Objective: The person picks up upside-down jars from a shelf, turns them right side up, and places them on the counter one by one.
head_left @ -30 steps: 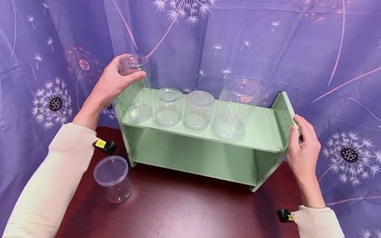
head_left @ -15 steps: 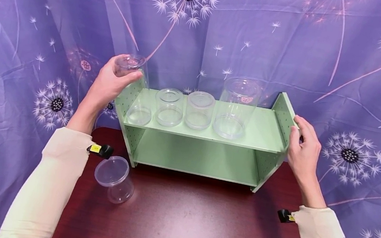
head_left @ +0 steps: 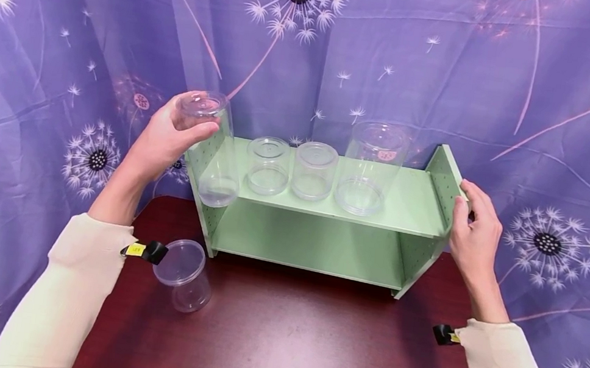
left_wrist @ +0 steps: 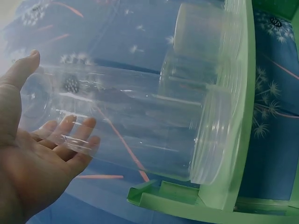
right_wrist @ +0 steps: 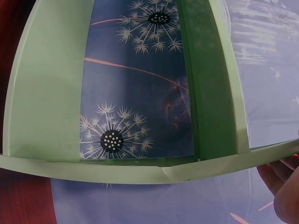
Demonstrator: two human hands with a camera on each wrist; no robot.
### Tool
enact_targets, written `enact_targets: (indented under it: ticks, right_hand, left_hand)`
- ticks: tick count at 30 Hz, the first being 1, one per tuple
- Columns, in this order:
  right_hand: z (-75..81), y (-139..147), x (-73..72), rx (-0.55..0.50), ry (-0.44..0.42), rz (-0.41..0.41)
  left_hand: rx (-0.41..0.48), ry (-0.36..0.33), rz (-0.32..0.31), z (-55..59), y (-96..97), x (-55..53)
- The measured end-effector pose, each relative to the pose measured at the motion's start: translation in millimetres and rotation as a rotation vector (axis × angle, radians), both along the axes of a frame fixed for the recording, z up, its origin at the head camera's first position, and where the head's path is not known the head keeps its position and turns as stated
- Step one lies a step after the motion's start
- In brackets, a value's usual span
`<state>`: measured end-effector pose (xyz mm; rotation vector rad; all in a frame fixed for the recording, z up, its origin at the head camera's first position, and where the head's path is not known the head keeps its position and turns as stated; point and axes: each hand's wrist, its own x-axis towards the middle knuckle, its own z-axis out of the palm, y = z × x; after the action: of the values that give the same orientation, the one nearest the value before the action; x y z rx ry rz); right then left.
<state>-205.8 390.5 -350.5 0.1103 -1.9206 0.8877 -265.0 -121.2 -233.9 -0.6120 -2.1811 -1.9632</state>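
Note:
My left hand (head_left: 162, 137) grips a tall clear plastic jar (head_left: 217, 162) near its upper end, at the left end of the green shelf (head_left: 310, 241). The jar's lower end overlaps the upper board's front edge in the head view. In the left wrist view the thumb and fingers curl about the tall jar (left_wrist: 135, 121), with its ridged end close to the green board. Two short clear jars (head_left: 268, 168) and a large clear jar (head_left: 368, 174) stand to its right on the upper board. My right hand (head_left: 477, 231) holds the shelf's right side panel (head_left: 442, 187), its fingers partly hidden behind it.
Another clear jar (head_left: 193, 291) with a round translucent top stands on the dark red table (head_left: 286, 342), in front of the shelf at left. A purple dandelion-print cloth (head_left: 406, 87) hangs close behind and at both sides.
The left hand has drawn the tall jar towards me, so its lower end has gone from over the upper board to its front edge. The right hand stays on the side panel.

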Motion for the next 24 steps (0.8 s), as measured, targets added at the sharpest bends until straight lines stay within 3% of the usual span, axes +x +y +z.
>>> enact_targets:
  ticks: [6,17,24]
  right_hand:
    - [2.0,-2.2,-0.1,0.001,0.009,-0.010]
    - [3.1,-6.8,1.5,-0.007,0.008,-0.013]
    - [0.0,-3.8,-0.8,-0.023,-0.002,-0.006]
  left_hand:
    - [0.035,0.049,-0.099,-4.8,-0.7,18.2]
    - [-0.030,0.098,-0.109,-22.9,-4.8,46.2]
    - [-0.019,0.090,-0.144,-40.2,1.7,53.6]
